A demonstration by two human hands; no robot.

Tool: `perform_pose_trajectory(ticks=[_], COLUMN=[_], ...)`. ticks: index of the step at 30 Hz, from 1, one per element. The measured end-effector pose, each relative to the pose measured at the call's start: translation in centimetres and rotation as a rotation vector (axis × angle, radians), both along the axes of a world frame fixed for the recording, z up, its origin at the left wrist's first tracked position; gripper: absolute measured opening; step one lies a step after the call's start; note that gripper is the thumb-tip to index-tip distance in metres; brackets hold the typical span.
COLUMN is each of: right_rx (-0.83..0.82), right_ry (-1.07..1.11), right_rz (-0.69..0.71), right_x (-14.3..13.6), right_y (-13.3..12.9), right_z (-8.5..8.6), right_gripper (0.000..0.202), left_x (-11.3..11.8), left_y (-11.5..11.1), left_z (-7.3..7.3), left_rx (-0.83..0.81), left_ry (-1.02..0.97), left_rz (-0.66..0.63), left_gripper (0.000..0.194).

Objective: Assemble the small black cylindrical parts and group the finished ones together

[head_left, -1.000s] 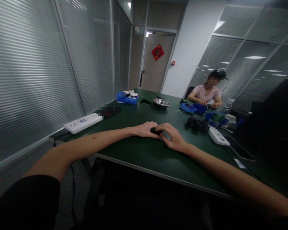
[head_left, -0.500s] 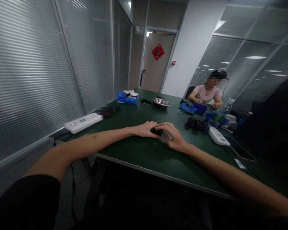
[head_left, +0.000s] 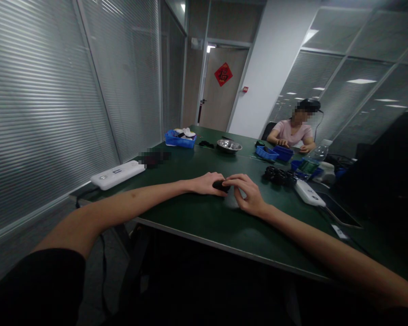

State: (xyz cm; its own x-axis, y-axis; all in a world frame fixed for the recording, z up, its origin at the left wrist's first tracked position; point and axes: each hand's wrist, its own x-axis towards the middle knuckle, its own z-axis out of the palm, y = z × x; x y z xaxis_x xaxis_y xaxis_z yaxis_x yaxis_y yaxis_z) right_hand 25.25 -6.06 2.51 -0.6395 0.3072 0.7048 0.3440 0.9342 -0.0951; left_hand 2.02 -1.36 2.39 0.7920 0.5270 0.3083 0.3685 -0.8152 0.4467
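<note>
A small black object, rounded and elongated, lies low over the table between my hands; its exact kind is too dark to make out. My left hand is closed around its left side, with fingers behind it and the thumb in front. At its right end, my right hand has curved fingers, the fingertips meeting the top of the object and the thumb close by. The fingers partly cover the object.
On the green table are a metal bowl, a filled blue basket, black coiled items, a water bottle, white power banks and a phone-like slab. A co-worker sits across, near blue bins.
My right fingertips have drawn slightly right along the black object, so more of its top shows. My left hand stays in place.
</note>
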Motion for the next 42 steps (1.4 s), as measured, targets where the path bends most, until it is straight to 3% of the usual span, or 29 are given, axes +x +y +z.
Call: perform_pose_trajectory(ticks=[24, 33, 42], right_rx=[0.067, 0.051, 0.002], right_ry=[0.114, 0.152, 0.088], right_rz=[-0.043, -0.176, -0.205], right_x=[0.49, 0.25, 0.20], right_y=[-0.36, -0.13, 0.37], right_z=[0.09, 0.21, -0.05], right_gripper=[0.039, 0.037, 0.040], left_x=[-0.08, -0.16, -0.15], left_y=[0.28, 0.35, 0.42], left_z=[-0.14, -0.20, -0.24], left_rx=[-0.019, -0.026, -0.032], left_ry=[-0.007, 0.003, 0.010], left_rz=[0.004, 0.005, 0.021], left_gripper=[0.052, 0.053, 0.056])
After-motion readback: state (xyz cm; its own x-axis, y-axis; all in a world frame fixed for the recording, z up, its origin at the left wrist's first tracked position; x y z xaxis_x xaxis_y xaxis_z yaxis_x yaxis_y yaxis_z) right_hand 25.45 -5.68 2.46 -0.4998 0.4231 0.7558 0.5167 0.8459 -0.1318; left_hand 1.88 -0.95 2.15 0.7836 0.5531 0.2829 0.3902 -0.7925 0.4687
